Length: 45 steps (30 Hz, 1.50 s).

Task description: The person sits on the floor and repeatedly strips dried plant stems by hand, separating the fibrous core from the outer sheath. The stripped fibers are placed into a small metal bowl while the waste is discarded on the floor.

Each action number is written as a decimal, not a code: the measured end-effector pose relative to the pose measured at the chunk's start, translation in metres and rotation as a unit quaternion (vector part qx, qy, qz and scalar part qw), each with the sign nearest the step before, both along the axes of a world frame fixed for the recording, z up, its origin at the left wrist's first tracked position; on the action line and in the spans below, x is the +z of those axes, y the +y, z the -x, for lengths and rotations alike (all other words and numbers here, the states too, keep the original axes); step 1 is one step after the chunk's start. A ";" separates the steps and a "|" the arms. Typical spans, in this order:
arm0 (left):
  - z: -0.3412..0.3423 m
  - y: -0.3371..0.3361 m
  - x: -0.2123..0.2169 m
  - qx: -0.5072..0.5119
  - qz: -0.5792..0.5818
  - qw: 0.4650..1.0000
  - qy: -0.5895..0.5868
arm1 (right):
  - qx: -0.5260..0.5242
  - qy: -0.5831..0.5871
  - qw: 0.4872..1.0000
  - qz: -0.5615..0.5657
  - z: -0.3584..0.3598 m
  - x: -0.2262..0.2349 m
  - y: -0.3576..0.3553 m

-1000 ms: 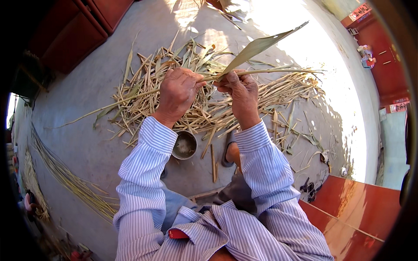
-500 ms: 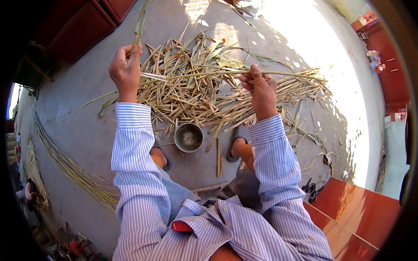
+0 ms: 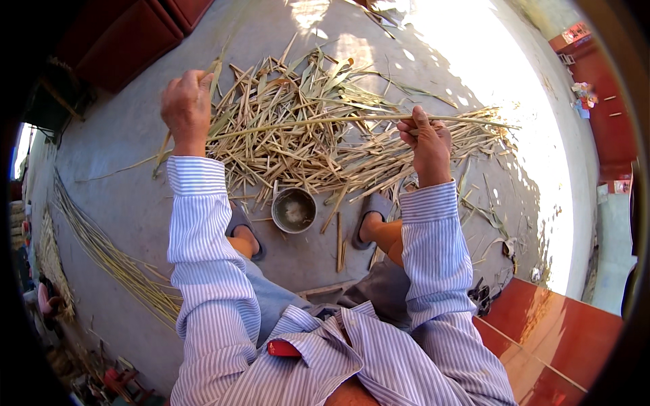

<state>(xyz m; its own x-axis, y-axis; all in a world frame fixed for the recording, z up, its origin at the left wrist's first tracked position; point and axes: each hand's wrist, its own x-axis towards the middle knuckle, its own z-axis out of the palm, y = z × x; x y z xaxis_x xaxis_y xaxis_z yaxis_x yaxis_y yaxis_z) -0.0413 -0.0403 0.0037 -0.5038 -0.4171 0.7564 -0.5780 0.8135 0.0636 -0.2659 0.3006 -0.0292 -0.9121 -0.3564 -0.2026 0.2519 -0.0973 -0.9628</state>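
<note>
My right hand (image 3: pixel 429 147) pinches a long, pale green reed stalk (image 3: pixel 318 122) between thumb and fingers. The stalk runs nearly level, its tip out past the right hand and its other end going toward my left hand. Closed and slightly blurred, my left hand (image 3: pixel 186 111) grips a dry reed leaf (image 3: pixel 216 73) that sticks up beside its fingers. Whether the stalk touches the left hand is hard to tell. Beneath both hands, a heap of cut stalk pieces and dry leaves (image 3: pixel 284 152) lies on the floor.
A metal cup with a handle (image 3: pixel 294 229) stands on the floor (image 3: pixel 128 223) between my slippered feet. A bundle of long thin stalks (image 3: pixel 112 250) lies at the left. Red-brown panels (image 3: pixel 535 325) sit at lower right, and a dark red sofa (image 3: pixel 128 47) at upper left.
My hands have moved apart, the left one slightly left and turned over, the right one to the right with the stalk. The leaf at the left hand has swung down.
</note>
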 end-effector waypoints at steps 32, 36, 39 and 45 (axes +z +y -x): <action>0.037 0.067 -0.029 -0.334 -0.456 0.822 -0.073 | 0.048 0.044 0.995 0.076 0.002 0.018 -0.009; 0.022 0.059 -0.046 -0.337 -0.498 0.791 -0.110 | 0.051 0.034 0.997 0.050 0.001 0.022 -0.009; 0.025 0.058 -0.054 -0.320 -0.610 0.723 -0.054 | 0.024 0.031 0.998 0.052 0.003 0.019 -0.010; 0.025 0.036 -0.047 -0.264 -0.533 0.793 0.131 | 0.039 0.019 0.997 0.068 0.005 0.017 -0.011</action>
<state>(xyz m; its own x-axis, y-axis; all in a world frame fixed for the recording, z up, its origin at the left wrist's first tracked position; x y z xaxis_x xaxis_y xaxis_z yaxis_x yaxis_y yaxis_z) -0.0662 -0.0045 -0.0432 -0.7047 -0.6736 0.2227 -0.0277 0.3398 0.9401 -0.2709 0.2896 -0.0125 -0.8870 -0.4478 -0.1131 0.2265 -0.2085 -0.9514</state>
